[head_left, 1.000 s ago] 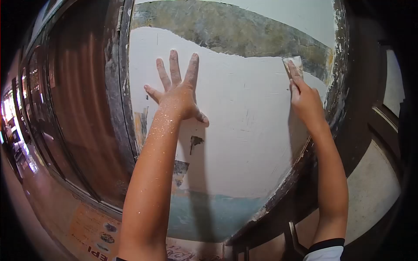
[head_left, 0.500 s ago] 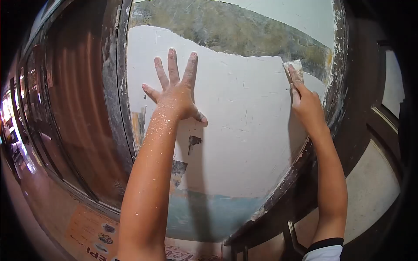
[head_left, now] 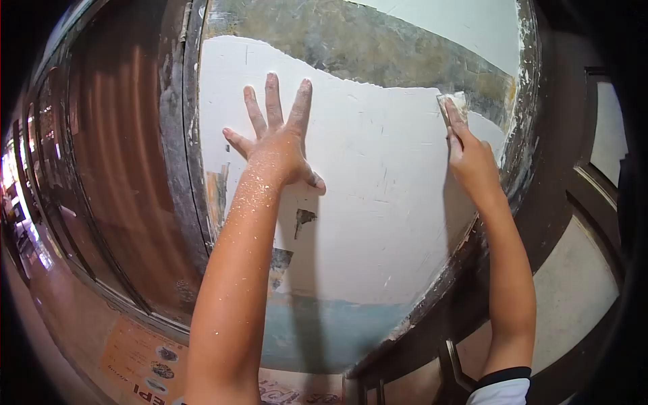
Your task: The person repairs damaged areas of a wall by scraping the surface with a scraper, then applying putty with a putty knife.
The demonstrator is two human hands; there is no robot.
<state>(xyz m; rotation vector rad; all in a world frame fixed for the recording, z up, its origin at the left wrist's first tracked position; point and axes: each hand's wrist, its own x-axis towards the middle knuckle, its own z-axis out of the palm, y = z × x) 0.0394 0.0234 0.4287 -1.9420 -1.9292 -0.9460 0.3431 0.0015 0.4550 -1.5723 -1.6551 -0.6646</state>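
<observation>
A white-coated wall panel [head_left: 378, 202] fills the middle of the view, with a worn grey-green band [head_left: 364, 47] across its top. My left hand [head_left: 277, 138] lies flat on the white area, fingers spread, and holds nothing. White dust speckles its forearm. My right hand [head_left: 469, 158] presses a small pale piece of sandpaper [head_left: 455, 104] against the wall at the upper right, where the white coat meets the worn band. Its fingers lie along the sandpaper.
A dark wooden frame [head_left: 185, 155] borders the panel on the left, with a brown corrugated shutter [head_left: 115, 169] beyond it. Dark woodwork [head_left: 567, 189] stands on the right. Bare patches [head_left: 304, 217] and a blue-grey strip [head_left: 331, 334] mark the lower wall.
My right hand with the sandpaper has shifted only slightly along the edge of the white coat. My left hand stays planted on the wall.
</observation>
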